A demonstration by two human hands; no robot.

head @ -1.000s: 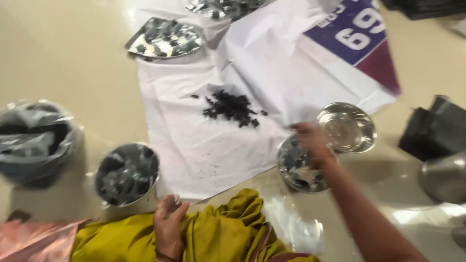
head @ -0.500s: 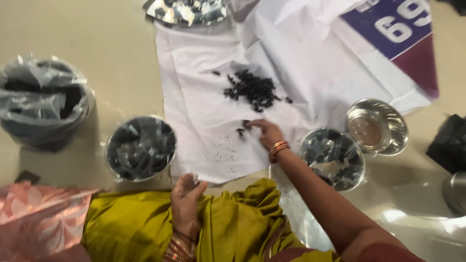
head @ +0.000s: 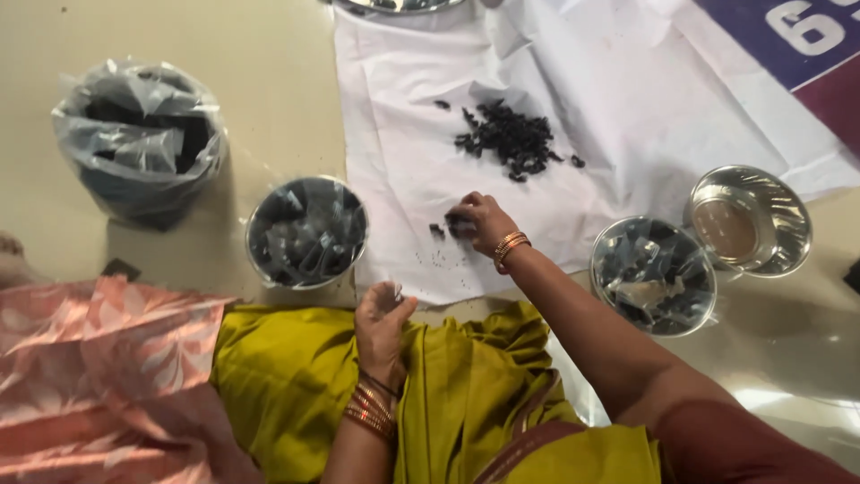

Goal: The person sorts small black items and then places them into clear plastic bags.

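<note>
The right hand (head: 477,222) reaches out over the white cloth (head: 403,161) spread on the floor, its fingers pinched down on a few small dark pieces (head: 439,230) lying loose at the cloth's near edge. A bigger pile of dark pieces (head: 512,139) sits at about one o'clock from that hand, well apart. The left hand (head: 381,318) rests over the yellow-green fabric (head: 287,376) at six o'clock, fingers curled around something small that cannot be made out. A steel bowl of clear packets (head: 306,231) stands at nine o'clock from the right hand, a second steel bowl (head: 654,273) at three o'clock, touching an empty steel dish (head: 751,220). A plastic-lined bucket (head: 139,148) stands at the far left.
</note>
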